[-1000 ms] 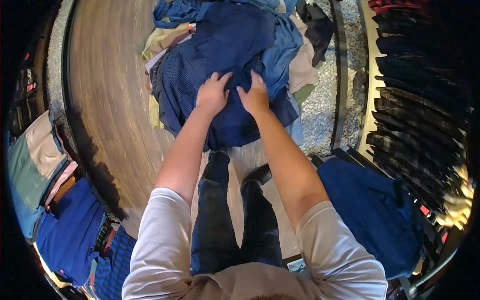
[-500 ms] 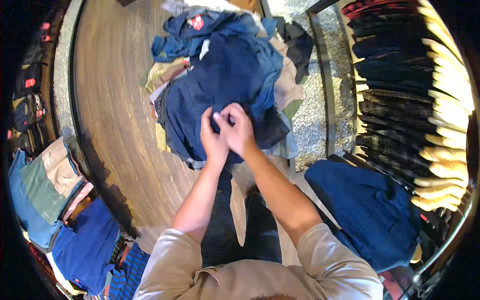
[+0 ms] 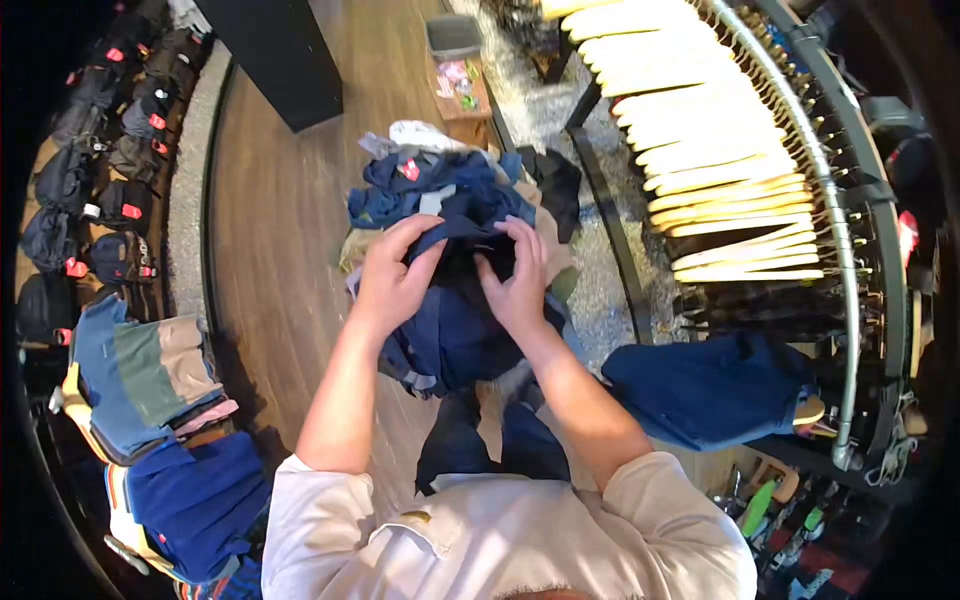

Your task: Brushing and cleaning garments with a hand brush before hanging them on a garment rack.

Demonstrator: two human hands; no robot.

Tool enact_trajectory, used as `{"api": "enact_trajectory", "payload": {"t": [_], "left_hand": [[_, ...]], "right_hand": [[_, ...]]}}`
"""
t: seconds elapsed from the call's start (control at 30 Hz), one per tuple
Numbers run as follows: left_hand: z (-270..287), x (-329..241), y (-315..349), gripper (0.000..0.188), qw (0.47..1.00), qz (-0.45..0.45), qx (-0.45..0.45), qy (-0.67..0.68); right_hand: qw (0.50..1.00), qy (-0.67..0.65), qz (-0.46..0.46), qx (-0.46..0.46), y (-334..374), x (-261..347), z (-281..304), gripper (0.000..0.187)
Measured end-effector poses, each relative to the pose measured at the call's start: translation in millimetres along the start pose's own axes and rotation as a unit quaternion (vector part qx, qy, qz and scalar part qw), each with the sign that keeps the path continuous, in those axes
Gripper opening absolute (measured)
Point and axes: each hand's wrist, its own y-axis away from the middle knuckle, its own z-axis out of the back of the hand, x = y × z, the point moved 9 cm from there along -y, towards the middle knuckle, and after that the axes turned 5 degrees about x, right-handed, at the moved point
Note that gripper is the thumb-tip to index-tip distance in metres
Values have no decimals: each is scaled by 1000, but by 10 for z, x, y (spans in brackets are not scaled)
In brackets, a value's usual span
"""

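My left hand (image 3: 398,280) pinches one side of the edge of a dark navy garment (image 3: 452,325), thumb against the cloth. My right hand (image 3: 518,278) grips the opposite side, its fingers curled over the rim. Between the two hands the edge is spread, showing a dark opening. The garment hangs down in front of my legs, and its exact kind does not show. Behind and below it lies a heap of mixed clothes (image 3: 382,207), mostly blue and dark, with a red tag on one piece. The cloth hides much of the heap.
At right, a metal rail (image 3: 845,250) carries many pale wooden hangers (image 3: 730,190); a navy garment (image 3: 710,385) lies below. Folded clothes (image 3: 150,370) and a blue garment (image 3: 200,505) are on the left. A black pillar (image 3: 285,60) stands beyond, near shelved dark bags (image 3: 125,200).
My hands were close together on the dark cloth; now they are apart, holding its edge spread and raised. The view has tilted upward, bringing in the pillar and more hangers.
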Motion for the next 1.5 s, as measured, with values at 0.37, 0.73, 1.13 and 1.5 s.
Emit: {"api": "enact_trajectory", "payload": {"t": [0.37,0.73,1.13,1.5], "left_hand": [[1387,-2034,-341,14,945,-171,-79,-267],[665,-2396,-156,61,968,-153,149,-130],[684,-2014,-318,14,981,-134,-141,2],[-85,-1788,-335,23,989,52,67,122]], "right_hand": [[985,-142,85,43,-1546,1218,1731,21],[951,-84,204,217,-1477,2340,2246,18],[989,60,125,42,-916,1870,2865,34],[978,-176,-51,98,-546,976,2669,45]]}}
